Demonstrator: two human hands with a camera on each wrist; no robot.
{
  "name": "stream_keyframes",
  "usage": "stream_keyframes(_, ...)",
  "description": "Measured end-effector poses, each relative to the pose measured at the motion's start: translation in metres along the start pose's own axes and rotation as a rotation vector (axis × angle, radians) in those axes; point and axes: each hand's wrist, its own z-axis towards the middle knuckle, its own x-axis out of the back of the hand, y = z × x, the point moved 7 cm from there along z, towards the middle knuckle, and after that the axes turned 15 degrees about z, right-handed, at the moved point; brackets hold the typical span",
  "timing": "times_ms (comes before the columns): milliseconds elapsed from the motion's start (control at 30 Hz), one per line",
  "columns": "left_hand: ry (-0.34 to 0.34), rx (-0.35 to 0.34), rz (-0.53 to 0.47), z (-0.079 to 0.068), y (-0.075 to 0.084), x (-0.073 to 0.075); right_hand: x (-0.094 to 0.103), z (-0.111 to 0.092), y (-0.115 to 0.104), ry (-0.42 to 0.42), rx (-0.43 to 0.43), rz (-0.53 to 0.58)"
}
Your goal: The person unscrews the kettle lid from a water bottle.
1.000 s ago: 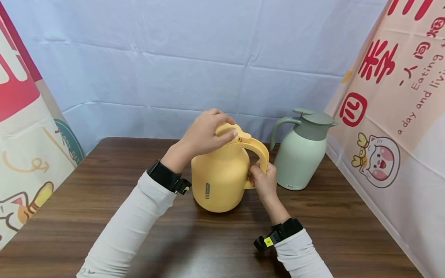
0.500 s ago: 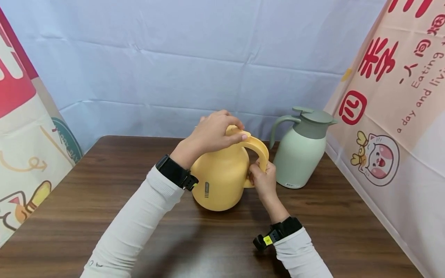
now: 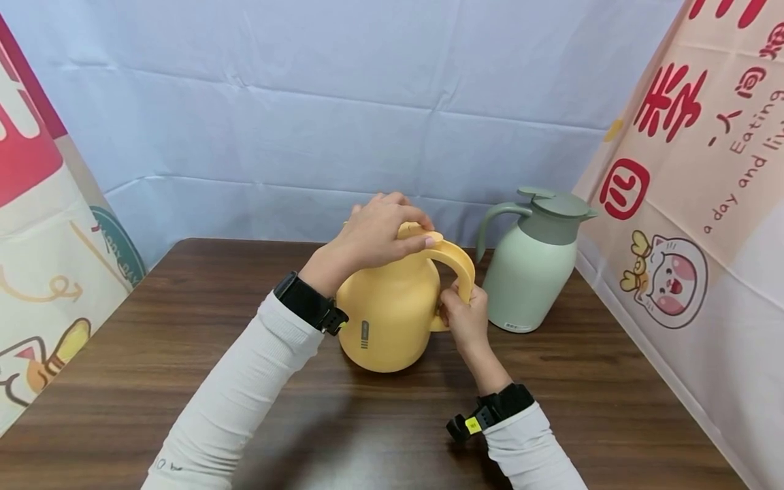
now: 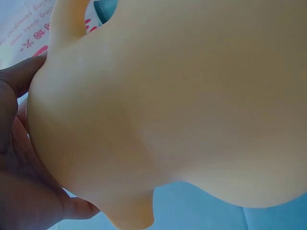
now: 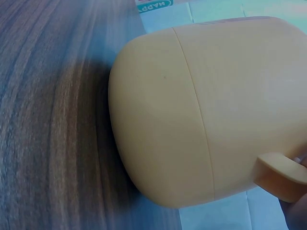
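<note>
A yellow thermos jug (image 3: 382,313) stands upright on the table, its spout (image 4: 134,213) visible in the left wrist view. My left hand (image 3: 381,235) lies over its top and grips the lid (image 3: 416,230), with the thumb on the near side and fingers reaching to the far side. Low on the jug's curved handle (image 3: 458,262), my right hand (image 3: 467,320) holds on with curled fingers. The right wrist view shows the jug's lower body (image 5: 192,115) and base against the table. The left palm hides much of the lid.
A pale green thermos jug (image 3: 531,279) with a darker green lid stands just right of the yellow one. Wood-grain tabletop (image 3: 367,429) stretches around both. A pale blue cloth (image 3: 306,122) hangs behind, with printed cloths (image 3: 674,224) at the sides.
Over the first half second my left hand turned and shifted rightward on the lid, its thumb moving toward the handle. Since then it has barely moved. My right hand keeps its hold on the handle.
</note>
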Motion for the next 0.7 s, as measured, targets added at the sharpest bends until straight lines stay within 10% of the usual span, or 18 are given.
stream_keyframes(700,0.051,0.090,0.012,-0.001,-0.002,0.000,-0.012,-0.008,-0.028,0.164,0.083,-0.110)
